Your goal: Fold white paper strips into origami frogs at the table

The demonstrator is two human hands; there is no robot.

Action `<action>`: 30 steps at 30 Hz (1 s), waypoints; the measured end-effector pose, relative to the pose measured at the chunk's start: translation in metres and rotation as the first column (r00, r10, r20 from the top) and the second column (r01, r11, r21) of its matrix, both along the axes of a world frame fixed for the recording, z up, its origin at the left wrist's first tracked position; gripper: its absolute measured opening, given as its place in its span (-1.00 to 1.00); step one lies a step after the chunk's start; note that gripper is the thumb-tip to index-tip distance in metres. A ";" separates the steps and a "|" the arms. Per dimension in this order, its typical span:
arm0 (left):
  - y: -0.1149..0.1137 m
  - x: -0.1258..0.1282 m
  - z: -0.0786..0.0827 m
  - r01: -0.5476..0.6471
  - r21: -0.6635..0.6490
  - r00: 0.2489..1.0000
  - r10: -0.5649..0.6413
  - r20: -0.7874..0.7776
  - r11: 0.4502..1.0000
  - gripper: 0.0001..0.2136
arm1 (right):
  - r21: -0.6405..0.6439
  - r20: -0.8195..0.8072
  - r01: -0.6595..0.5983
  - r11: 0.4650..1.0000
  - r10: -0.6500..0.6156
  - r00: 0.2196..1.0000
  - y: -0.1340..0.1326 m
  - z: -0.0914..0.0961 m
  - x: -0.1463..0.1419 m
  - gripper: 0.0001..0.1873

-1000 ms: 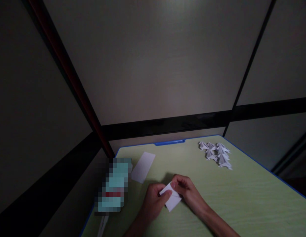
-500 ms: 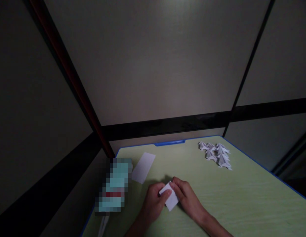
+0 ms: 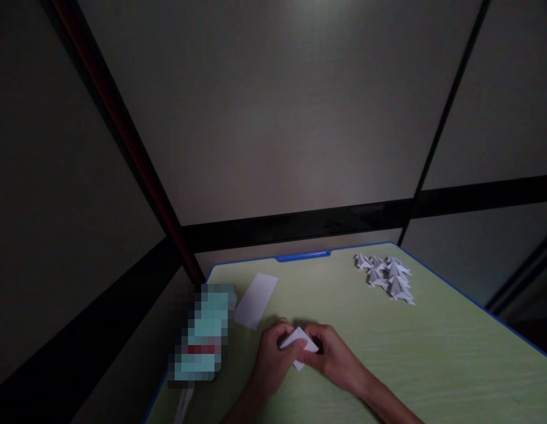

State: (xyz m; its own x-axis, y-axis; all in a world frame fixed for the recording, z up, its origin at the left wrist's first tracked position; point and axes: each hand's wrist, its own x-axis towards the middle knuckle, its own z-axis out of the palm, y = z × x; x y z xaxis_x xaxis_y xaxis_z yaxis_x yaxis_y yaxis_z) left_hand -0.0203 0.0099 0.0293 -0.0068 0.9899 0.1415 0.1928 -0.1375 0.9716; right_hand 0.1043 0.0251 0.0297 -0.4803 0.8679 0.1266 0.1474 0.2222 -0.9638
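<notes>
Between my two hands is a small folded piece of white paper (image 3: 298, 334), its point facing away from me. My left hand (image 3: 273, 356) is closed on its left side, with the thumb pressed across the front. From the right, my right hand (image 3: 330, 352) grips the paper too, its thumb low near the left thumb and its fingers curled behind. The fingertips behind the paper are partly hidden. Beyond my left hand lies a flat white paper strip (image 3: 257, 300).
Several folded white paper figures (image 3: 385, 274) sit together at the table's far right. A blurred-out, pale green object (image 3: 205, 335) with a cable (image 3: 184, 403) is at the left edge. The light green table (image 3: 432, 353) has a blue rim and backs onto panelled doors (image 3: 291, 118).
My right thumb has come down from the paper's upper edge to near the left thumb. The paper now shows a wider, triangular upper part, with a smaller tip below.
</notes>
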 end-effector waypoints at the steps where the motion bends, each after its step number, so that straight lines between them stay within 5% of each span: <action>1: -0.001 0.000 0.000 -0.001 0.005 1.000 0.001 -0.007 1.000 -0.88 | 0.005 0.015 0.002 1.000 -0.002 1.000 0.000 0.000 0.000 -0.79; 11: 0.003 -0.004 -0.006 -0.036 -0.114 0.995 0.046 0.089 0.993 -0.78 | -0.110 -0.207 0.114 0.987 -0.135 0.969 0.004 0.002 -0.001 -0.82; 19: 0.000 0.001 -0.007 0.160 -0.147 0.979 -0.137 0.153 0.976 -0.77 | -0.131 -0.411 0.200 0.971 -0.236 0.881 0.005 0.008 0.002 -0.73; 26: 0.005 -0.005 -0.008 -0.036 -0.093 0.988 0.049 0.148 0.995 -0.79 | -0.185 -0.443 0.077 0.980 -0.153 0.884 0.004 0.000 -0.003 -0.62; 30: 0.004 -0.002 -0.002 0.015 -0.116 0.974 0.011 0.227 0.993 -0.79 | -0.201 -0.484 0.091 0.975 -0.180 0.857 0.009 -0.001 -0.002 -0.63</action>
State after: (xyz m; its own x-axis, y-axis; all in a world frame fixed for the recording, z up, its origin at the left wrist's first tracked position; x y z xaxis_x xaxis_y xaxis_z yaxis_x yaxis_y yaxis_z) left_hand -0.0227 0.0135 0.0274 -0.0236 0.9995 0.0206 -0.0346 -0.0214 0.9992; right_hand 0.1020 0.0337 0.0285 -0.2679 0.9490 0.1660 -0.3428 0.0672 -0.9370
